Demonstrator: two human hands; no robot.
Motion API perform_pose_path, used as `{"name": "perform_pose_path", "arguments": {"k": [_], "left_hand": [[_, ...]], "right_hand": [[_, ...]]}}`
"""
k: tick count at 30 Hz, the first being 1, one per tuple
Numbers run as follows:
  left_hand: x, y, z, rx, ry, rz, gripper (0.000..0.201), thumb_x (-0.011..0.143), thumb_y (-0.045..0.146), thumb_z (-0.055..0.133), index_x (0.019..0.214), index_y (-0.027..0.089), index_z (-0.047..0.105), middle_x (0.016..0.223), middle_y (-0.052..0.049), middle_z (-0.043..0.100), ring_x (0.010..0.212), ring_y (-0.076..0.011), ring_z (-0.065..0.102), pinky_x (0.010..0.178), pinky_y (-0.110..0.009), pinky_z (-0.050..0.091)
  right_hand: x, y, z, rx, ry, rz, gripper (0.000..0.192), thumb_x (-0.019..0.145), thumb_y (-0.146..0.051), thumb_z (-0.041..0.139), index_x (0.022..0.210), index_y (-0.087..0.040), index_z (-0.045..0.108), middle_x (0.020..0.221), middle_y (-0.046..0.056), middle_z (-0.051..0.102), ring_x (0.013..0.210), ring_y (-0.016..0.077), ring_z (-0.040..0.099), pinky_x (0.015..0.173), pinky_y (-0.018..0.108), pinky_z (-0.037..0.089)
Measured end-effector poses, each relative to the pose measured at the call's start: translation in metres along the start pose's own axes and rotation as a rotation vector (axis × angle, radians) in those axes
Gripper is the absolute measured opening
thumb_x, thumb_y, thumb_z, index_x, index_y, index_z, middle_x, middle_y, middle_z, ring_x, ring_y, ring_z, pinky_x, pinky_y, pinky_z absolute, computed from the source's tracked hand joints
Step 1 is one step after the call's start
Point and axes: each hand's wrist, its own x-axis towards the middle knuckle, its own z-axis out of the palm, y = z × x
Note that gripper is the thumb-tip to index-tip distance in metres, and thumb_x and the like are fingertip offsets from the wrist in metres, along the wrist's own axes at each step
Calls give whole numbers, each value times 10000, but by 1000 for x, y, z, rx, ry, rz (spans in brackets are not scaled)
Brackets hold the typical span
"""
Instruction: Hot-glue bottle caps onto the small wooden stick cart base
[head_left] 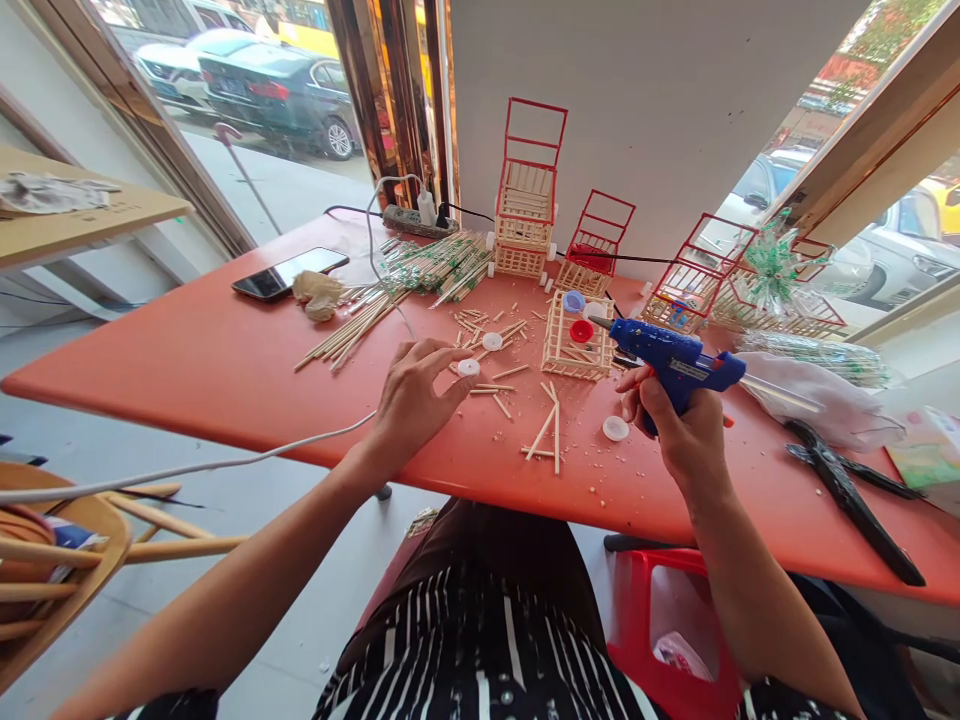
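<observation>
My left hand [421,392] pinches a small white bottle cap [469,368] between thumb and fingertips, just above the table. In my right hand [686,425] is a blue hot glue gun [667,350], its nozzle pointing left and a clear glue stick [780,390] coming out of its back. Behind the nozzle stands a small crate of wooden sticks [577,355] with a red cap [581,331] and a blue cap [573,302] in it. One white cap [492,341] lies beyond my left hand, another white cap [616,428] near my right. Short stick pieces [544,430] lie between my hands.
Stick carts with red frames [531,190] stand along the wall. Bundled sticks [439,265], a phone [291,273] and a power strip [420,220] are at the back left. Black-handled cutters [855,500] lie at right. A white cable [247,458] crosses the table's front edge.
</observation>
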Motion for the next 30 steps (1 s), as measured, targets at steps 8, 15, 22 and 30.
{"name": "perform_pose_path", "arguments": {"k": [8,15,22,30], "left_hand": [[-41,33,-70,74,135,304,330,1009,159,647,1276,329,738,1209,-40,790,1054,-223,764,913,-356,628],[-54,63,-114,117,261,337,615,934,100,728,1422,467,656,1137,-33,780,965,-257,749,872,-474,645],[-3,96,-14,-109,-141,452,158,1008,231,688,1157,221,739,1085,-82,782,1033,-260,689,927,-440,599],[32,140,77,67,-647,461,354,962,382,763,1175,100,741,1179,-190,726,1192,-353,647,997,-451,551]], "right_hand": [[-1,-5,1,36,80,-6,431,939,-612,733,870,-187,732,641,-3,621,495,99,458,480,270,319],[1,-5,2,96,135,-50,400,927,-592,758,856,-201,709,660,1,633,511,105,483,472,268,303],[4,-1,0,117,192,-77,386,942,-574,747,848,-203,700,639,-10,603,507,97,470,459,257,306],[2,-2,-5,156,242,-125,330,968,-535,733,883,-222,668,665,-11,621,497,100,464,479,281,301]]}}
